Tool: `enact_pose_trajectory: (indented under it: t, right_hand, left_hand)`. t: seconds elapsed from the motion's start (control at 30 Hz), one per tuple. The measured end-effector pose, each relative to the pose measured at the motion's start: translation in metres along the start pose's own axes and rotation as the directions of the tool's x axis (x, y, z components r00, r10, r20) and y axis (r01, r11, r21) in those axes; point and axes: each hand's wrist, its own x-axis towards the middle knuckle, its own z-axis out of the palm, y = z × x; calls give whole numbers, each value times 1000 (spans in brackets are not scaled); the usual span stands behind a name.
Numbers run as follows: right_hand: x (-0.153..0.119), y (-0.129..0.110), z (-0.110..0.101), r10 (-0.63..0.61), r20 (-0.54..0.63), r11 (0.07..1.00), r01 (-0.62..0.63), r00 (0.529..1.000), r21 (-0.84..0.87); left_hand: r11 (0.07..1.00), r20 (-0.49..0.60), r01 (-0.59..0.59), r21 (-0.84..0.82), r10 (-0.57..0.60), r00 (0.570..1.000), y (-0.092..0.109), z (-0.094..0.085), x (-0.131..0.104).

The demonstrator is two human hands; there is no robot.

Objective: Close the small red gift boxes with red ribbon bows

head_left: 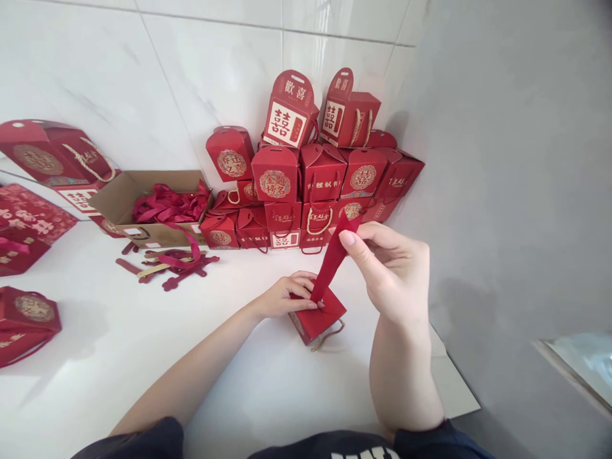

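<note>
A small red gift box [318, 320] sits on the white surface in front of me, a twine cord [329, 336] hanging loose at its near side. My left hand [285, 294] rests on the box's far left part and holds it, thumb by the foot of the ribbon. From the top of the box a dark red ribbon [329, 264] runs up at a slant. Its upper end is pinched between thumb and index finger of my right hand [389, 264], raised above the box. How the ribbon joins the box is hidden by my left fingertips.
Several red gift boxes [277, 178] are stacked against the tiled wall. An open cardboard box [143, 236] holds red ribbons [167, 203], with flat strap-like pieces [184, 271] lying before it. More red boxes [29, 322] stand at left. A grey wall [502, 191] bounds the right.
</note>
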Motion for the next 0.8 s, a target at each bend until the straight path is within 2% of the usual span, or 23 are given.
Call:
enact_pose_trajectory:
  t: [0.17,0.37,0.47,0.57,0.63,0.73,0.8]
  right_hand:
    - [-1,1,-3,-34,-38,999,33,999,-41]
    - [-4,-4,-7,-121,-100,990,113,988,-87]
    - [-8,-11,-8,-153,-56,981,144,987,-131]
    - [0,-10,0,-147,10,978,147,989,-151]
    - [13,4,11,-107,55,985,113,993,-133]
    - [34,44,26,-5,176,995,23,984,-101]
    - [36,73,26,72,287,979,-13,955,-205]
  left_hand:
    - [999,35,18,-37,-17,999,2,0,1]
    - [997,10,65,-46,-65,998,1,-1,9]
    - [993,16,98,-69,-97,995,0,-1,12]
    - [989,27,123,-78,-121,992,-2,-1,12]
    - [989,13,133,-72,-132,991,-3,0,11]
    - [992,-9,120,-39,-121,993,-4,2,11]
    - [994,-6,110,-21,-110,994,-5,2,11]
